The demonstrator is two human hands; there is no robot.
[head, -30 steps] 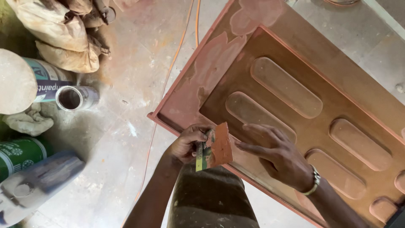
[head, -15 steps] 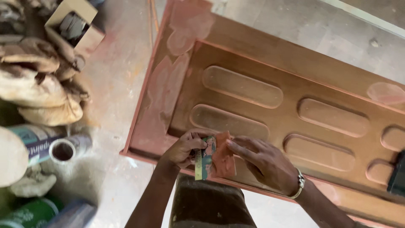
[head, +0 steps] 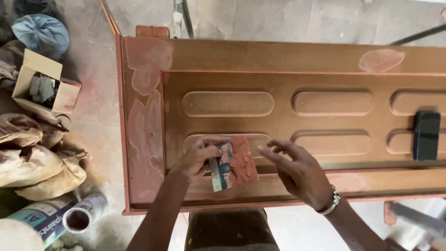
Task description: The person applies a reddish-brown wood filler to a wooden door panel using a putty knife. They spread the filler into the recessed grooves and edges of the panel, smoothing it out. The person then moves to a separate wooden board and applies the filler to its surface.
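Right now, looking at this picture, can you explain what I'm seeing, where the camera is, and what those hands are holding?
The camera sits on a person's head and looks down at their own two bare hands. Below lies a reddish-brown door panel with rounded oblong recesses and paler filler patches. The left hand grips a folded, dust-coated sheet of sandpaper pressed on the panel. The right hand, wearing a bracelet, hovers open beside it, holding nothing. A dark phone rests on the panel to the right. On the floor to the left are sacks and a tin.

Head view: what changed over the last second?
The right hand came off the sandpaper sheet and now hovers open beside it. The camera swung, so the door panel lies level and a black phone shows. The left hand keeps its grip on the sheet.
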